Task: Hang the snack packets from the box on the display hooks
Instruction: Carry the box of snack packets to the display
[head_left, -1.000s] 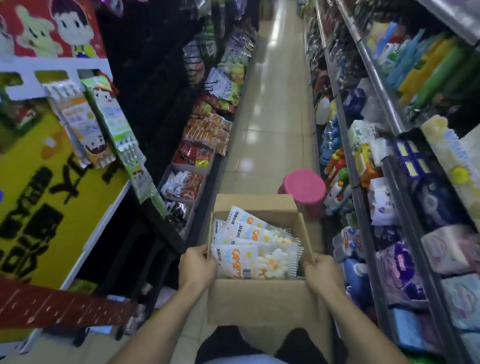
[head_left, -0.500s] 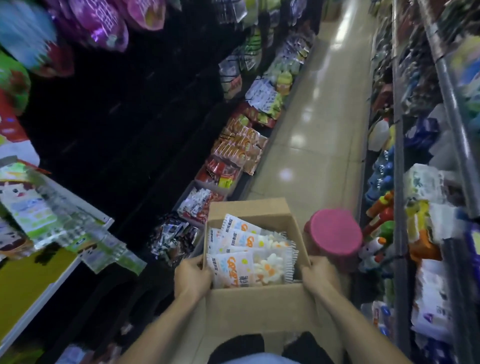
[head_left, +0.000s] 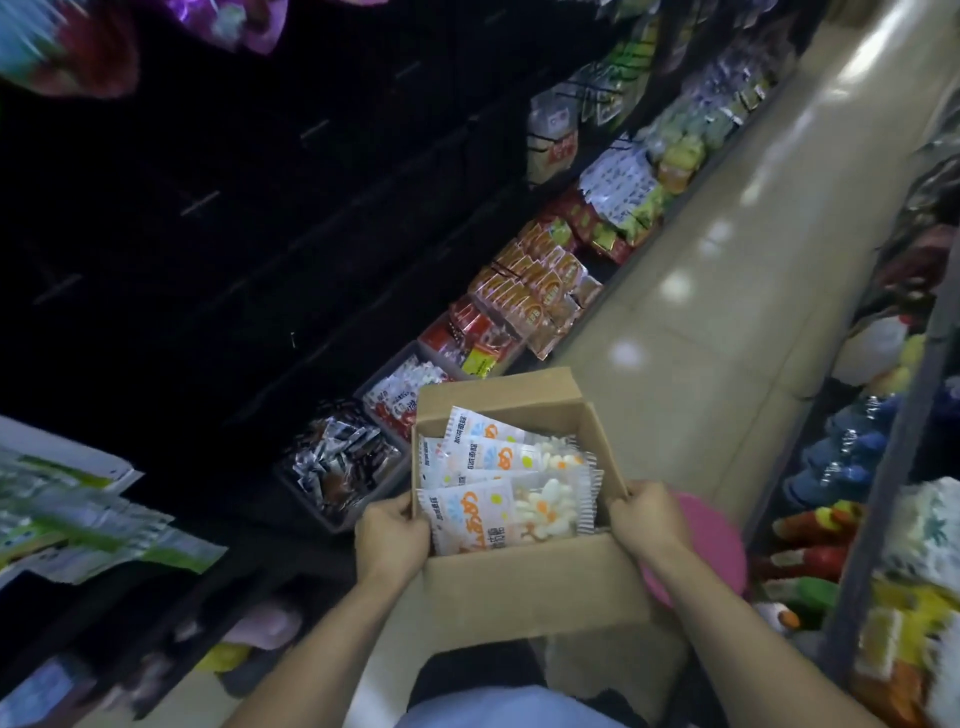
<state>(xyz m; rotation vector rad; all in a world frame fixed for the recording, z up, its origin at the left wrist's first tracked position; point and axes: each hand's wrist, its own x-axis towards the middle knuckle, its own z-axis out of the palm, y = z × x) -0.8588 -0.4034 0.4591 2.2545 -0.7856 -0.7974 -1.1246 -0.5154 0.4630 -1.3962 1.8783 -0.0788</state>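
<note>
Both hands (head_left: 392, 538) (head_left: 649, 519) hold box (head_left: 524, 587); packets (head_left: 480, 514) read "COSETT"

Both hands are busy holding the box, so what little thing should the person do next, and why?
Probably set the cardboard box down, or free one hand. The left hand and the right hand each have a grip on a side of its rim, so neither can lift a packet. The snack packets all lie inside it, none in a hand yet.
</note>
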